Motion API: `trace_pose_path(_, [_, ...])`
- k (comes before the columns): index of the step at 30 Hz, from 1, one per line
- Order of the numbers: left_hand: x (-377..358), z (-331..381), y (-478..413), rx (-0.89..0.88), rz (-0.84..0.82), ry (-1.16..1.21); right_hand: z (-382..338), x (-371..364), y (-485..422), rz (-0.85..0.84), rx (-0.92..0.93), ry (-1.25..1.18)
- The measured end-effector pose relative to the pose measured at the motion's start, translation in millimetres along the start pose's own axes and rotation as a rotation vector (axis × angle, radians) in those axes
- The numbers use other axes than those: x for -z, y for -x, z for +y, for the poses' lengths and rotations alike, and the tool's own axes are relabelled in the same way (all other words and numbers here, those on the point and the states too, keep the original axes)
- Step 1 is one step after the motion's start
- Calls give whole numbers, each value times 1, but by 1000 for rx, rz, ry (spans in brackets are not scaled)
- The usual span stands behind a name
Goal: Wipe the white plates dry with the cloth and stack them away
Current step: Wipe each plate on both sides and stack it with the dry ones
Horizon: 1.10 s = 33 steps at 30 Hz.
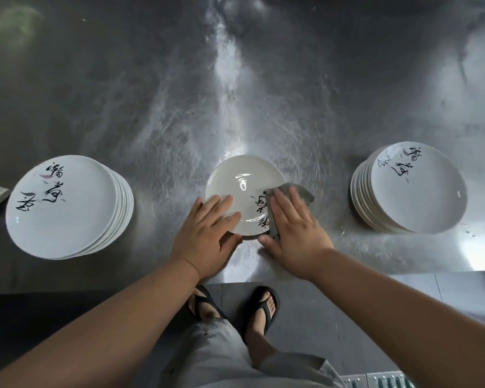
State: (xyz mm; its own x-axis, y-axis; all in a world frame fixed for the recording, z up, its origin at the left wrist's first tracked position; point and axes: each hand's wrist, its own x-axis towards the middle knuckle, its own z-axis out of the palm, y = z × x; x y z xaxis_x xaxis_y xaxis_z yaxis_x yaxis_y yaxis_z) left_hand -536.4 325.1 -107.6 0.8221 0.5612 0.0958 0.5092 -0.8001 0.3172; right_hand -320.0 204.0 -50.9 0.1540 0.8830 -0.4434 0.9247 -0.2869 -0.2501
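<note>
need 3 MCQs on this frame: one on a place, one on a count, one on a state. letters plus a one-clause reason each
1. Where is the cloth?
A) on the floor
B) under the right hand, on the single plate
C) draped over a forearm

2. How many plate stacks stand on the counter?
A) one
B) two
C) four

3. How does the left hand lie?
A) flat, fingers straight, on the single plate's near-left edge
B) in a fist, clear of the plate
C) gripping the cloth

Key:
1 B: grey cloth shows from under the straight fingers.
2 B: a left stack and a right stack stand there.
3 A: the fingers lie straight across the rim.
</note>
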Motion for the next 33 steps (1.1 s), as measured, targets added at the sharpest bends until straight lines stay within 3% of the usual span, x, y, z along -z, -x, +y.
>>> trace_pose_path(4, [-4, -3, 0, -29, 34, 4, -28, -33, 38, 100, 182, -58])
trace_pose_path(7, [-5, -4, -1, -25, 15, 17, -15, -44, 34, 333, 352, -62])
trace_pose_path(10, [-1, -4, 1, 1, -41, 46, -14, -23, 20, 431, 333, -84])
trace_pose_path(14, [10, 4, -1, 18, -125, 47, -22, 28, 20, 181, -97, -300])
trace_pose_path(16, [21, 10, -1, 59, -166, 57, -12, 41, 17, 90, -195, -191])
trace_pose_path(22, [50, 1, 0, 126, -118, 36, 2, 41, 6, 12, -10, 175])
trace_pose_path(26, [49, -17, -8, 32, -45, -58, 4, 25, -7, 196, 51, 276])
trace_pose_path(30, [75, -12, -19, 126, 21, 24, 6, 36, -2, 438, 124, 1])
trace_pose_path(33, [116, 5, -29, 317, 138, 297, -4, 78, 11, 516, 56, -306])
